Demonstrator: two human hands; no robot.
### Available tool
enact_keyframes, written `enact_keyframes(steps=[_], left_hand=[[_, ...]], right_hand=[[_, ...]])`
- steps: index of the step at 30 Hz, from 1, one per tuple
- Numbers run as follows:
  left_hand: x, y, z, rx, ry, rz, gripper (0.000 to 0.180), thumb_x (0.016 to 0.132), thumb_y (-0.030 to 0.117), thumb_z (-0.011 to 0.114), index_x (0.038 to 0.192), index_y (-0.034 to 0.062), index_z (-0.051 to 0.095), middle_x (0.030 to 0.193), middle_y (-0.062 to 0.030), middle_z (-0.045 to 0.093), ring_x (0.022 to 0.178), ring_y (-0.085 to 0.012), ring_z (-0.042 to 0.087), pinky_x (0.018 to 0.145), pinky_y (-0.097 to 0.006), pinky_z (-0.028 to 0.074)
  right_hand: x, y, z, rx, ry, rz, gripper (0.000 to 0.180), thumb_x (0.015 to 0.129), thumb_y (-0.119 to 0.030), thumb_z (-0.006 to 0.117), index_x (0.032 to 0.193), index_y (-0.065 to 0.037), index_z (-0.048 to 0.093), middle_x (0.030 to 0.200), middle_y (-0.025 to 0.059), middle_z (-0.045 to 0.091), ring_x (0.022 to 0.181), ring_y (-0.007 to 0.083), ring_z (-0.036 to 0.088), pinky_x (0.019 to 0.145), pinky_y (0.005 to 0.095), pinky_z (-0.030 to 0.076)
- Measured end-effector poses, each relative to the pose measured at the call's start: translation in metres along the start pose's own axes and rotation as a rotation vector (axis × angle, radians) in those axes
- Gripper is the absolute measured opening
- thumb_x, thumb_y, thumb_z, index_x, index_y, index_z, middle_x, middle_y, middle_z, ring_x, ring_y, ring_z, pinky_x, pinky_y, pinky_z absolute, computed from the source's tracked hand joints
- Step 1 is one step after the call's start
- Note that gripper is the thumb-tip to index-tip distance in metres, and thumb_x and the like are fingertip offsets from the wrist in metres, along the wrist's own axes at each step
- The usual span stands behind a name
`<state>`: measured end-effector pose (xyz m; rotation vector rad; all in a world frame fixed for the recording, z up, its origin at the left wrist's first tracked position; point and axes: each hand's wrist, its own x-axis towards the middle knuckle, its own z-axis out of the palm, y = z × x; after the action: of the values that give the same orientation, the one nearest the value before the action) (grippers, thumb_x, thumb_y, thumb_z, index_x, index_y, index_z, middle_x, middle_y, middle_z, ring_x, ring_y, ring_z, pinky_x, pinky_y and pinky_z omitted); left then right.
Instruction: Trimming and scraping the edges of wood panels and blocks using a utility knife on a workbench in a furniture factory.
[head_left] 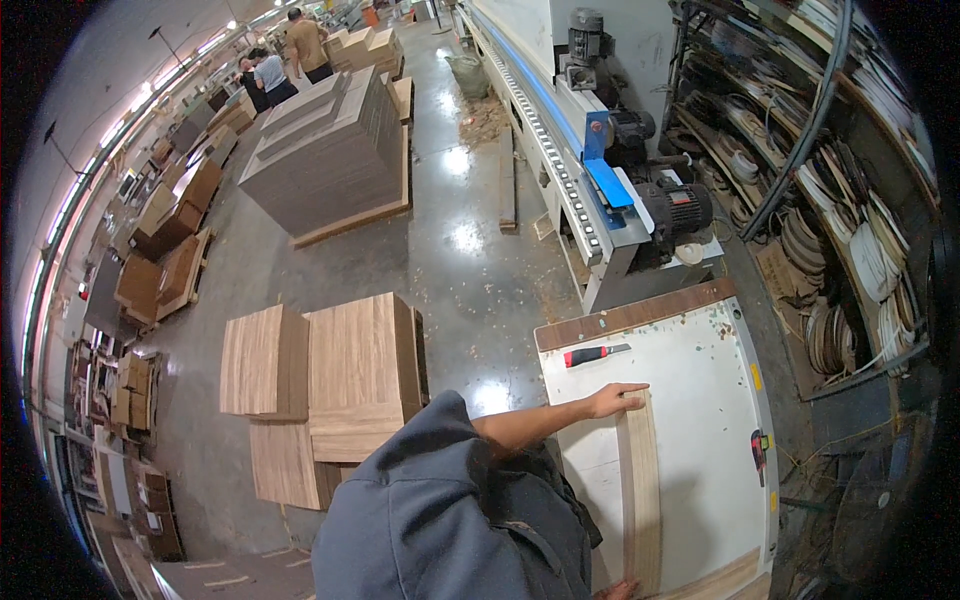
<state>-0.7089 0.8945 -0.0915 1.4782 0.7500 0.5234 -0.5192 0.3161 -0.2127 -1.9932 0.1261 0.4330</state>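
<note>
A long, narrow wooden board (642, 490) with light wood grain lies lengthwise on a white-topped worktable (700, 420). My left hand (615, 399) is at its far end, the thumb and fingers closed around that end. At the board's near end, low in the view, my right hand (622, 589) grips it; only part of this hand shows. Beyond my left hand rests a red and black knife (590, 356) with a short blade. Another red and black tool (759, 455) lies along the table's right edge.
A second wooden board (725, 582) lies at the table's near edge. Past the table stands a long machine (610, 190) with motors. Shelves of coiled edging strips (800, 250) line the right. Stacked wood panels (360, 370) stand left, a larger panel stack (330, 150) behind. People (305, 45) stand far off.
</note>
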Motion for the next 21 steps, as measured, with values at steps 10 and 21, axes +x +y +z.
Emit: enact_keyframes(steps=[10, 21], left_hand=[[0.004, -0.009, -0.004, 0.005, -0.002, 0.014, 0.061, 0.095, 0.042, 0.063, 0.147, 0.0099, 0.058, 0.141, -0.0193, 0.064, 0.13, -0.0293, 0.059, 0.113, -0.038, 0.042], [-0.002, -0.011, -0.009, 0.015, 0.007, -0.002, 0.061, 0.097, 0.043, 0.062, 0.147, 0.0079, 0.058, 0.129, -0.0187, 0.07, 0.115, -0.0254, 0.066, 0.103, -0.036, 0.048]], right_hand=[[0.006, 0.022, 0.003, 0.127, -0.058, 0.062, 0.062, 0.102, -0.025, 0.063, 0.153, 0.002, 0.039, 0.148, 0.022, 0.052, 0.135, 0.0364, 0.049, 0.114, 0.0515, 0.04], [0.051, 0.12, -0.013, -0.047, -0.107, -0.478, 0.066, 0.1, -0.01, 0.061, 0.156, 0.002, 0.028, 0.148, 0.0264, 0.051, 0.135, 0.0412, 0.051, 0.114, 0.053, 0.042]])
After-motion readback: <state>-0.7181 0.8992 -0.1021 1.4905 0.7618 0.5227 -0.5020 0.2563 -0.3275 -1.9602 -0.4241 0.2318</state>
